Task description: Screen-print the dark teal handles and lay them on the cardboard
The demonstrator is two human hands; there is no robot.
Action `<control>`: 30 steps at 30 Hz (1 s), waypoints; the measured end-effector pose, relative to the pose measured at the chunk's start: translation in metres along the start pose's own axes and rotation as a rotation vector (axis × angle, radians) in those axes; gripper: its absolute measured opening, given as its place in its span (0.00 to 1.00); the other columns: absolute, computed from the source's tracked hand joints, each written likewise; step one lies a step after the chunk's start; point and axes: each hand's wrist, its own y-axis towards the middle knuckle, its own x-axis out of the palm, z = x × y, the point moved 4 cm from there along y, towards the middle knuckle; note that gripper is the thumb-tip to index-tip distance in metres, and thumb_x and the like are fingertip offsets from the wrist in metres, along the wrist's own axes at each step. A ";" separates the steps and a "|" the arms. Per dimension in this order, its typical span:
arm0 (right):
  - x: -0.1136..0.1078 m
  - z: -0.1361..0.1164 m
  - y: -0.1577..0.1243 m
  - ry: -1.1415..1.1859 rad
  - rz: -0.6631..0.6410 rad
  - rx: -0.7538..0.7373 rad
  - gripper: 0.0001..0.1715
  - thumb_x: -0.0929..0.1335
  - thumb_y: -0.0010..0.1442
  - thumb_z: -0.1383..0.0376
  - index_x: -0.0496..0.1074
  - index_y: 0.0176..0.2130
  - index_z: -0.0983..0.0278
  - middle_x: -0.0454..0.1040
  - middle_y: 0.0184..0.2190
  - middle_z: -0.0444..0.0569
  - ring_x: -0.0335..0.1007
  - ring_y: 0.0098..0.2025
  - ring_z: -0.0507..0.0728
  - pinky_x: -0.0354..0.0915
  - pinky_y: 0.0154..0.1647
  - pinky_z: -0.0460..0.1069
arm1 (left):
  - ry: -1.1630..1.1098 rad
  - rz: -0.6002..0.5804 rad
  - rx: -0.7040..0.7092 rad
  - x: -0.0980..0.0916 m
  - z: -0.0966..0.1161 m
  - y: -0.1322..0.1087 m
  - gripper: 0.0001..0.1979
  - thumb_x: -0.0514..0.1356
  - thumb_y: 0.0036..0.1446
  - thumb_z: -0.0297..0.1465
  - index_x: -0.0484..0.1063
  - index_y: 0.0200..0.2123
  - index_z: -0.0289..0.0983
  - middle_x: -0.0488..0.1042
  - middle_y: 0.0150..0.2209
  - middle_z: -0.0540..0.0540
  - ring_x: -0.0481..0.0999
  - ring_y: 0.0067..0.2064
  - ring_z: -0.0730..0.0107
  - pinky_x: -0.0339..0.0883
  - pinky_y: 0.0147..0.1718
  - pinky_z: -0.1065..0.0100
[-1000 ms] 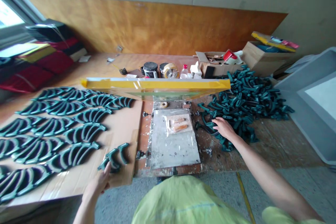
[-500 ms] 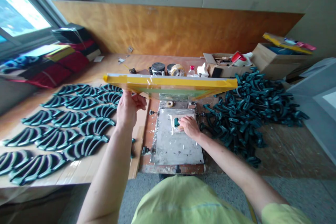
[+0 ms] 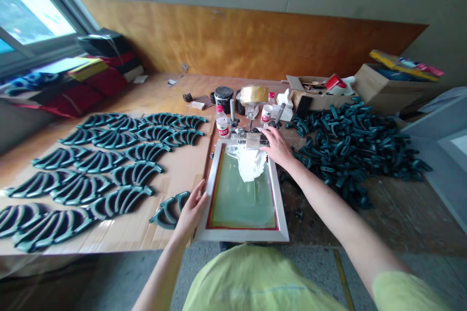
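Observation:
A screen-printing frame lies flat in front of me, its greenish mesh edged with red. My left hand holds the frame's left side near the front corner, fingers curled at the edge. Near the far end, my right hand reaches over the frame's right side with its fingers apart. Its fingertips are at the right end of a squeegee; whether they touch it I cannot tell. White ink is spread on the mesh just before the squeegee. The plate under the frame is hidden.
Rows of dark green curved parts lie on cardboard at left. A heap of similar parts is at right. Behind the frame stand a red-capped bottle, a black tub and a paper cup. Cardboard boxes stand back right.
The frame has swung down from raised to flat, my left hand coming down with it towards me. My right hand has left the small green part on the plate and moved up to the squeegee.

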 end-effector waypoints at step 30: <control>0.016 -0.038 -0.030 0.106 -0.231 -0.272 0.13 0.69 0.59 0.66 0.75 0.45 0.59 0.78 0.38 0.48 0.71 0.41 0.57 0.65 0.44 0.50 | -0.025 -0.026 -0.054 0.003 -0.013 0.007 0.38 0.65 0.49 0.49 0.65 0.59 0.38 0.80 0.37 0.44 0.79 0.34 0.63 0.72 0.32 0.68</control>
